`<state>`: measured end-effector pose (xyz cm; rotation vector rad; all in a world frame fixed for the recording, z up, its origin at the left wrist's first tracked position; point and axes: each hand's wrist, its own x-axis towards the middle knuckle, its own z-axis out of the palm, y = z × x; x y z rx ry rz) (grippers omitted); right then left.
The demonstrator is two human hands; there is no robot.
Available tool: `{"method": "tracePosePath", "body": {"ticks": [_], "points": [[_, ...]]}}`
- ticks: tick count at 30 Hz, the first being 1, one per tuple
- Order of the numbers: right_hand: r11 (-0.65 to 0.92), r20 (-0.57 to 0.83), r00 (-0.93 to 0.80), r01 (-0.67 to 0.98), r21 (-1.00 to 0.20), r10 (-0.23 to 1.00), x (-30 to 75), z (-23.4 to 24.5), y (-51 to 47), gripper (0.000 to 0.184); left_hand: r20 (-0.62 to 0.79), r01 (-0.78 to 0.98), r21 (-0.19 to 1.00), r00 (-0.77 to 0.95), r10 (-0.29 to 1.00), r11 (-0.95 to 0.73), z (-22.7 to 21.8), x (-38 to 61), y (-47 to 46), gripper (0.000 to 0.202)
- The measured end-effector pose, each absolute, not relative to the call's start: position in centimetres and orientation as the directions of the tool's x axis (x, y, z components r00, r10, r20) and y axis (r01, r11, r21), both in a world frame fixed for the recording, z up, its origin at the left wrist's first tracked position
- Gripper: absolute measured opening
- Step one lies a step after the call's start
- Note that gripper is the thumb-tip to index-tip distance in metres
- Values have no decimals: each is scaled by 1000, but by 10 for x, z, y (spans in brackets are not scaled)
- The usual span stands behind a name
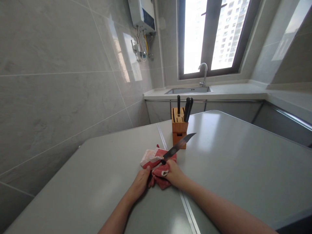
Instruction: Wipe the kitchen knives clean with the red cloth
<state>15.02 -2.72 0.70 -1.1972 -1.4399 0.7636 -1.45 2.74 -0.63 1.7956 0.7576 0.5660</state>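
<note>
My right hand (pixel 171 173) grips the dark handle of a kitchen knife (pixel 177 149), with a fold of cloth bunched in the same hand. The steel blade points up and to the right, over the table and towards a wooden knife block (pixel 179 130). A red and white cloth (pixel 156 161) lies crumpled under the knife. My left hand (pixel 140 184) presses into the cloth's left side, its fingers partly hidden in the folds.
Several dark knife handles stick out of the block. The grey table (pixel 97 182) has a metal seam running across it. Beyond its far edge are a steel sink (pixel 187 90), a curved faucet (pixel 203 74), a window, and a wall-mounted water heater (pixel 142 15).
</note>
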Motion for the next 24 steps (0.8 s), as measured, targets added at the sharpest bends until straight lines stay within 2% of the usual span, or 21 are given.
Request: {"method": "tracePosePath", "body": {"ticks": [4, 10, 17, 24], "points": [[305, 333, 73, 257, -917, 940, 150, 6, -26, 21, 46, 182, 953, 701, 712, -241, -9, -15, 28, 68], [279, 319, 126, 262, -924, 939, 151, 3, -23, 11, 121, 100, 961, 687, 717, -258, -9, -15, 29, 42], [351, 358, 49, 113, -930, 933, 149, 4, -24, 16, 25, 76, 992, 649, 760, -98, -13, -17, 35, 50], [288, 294, 71, 89, -953, 953, 145, 7, -25, 22, 19, -3, 1000, 658, 753, -23, -8, -13, 27, 52]]}}
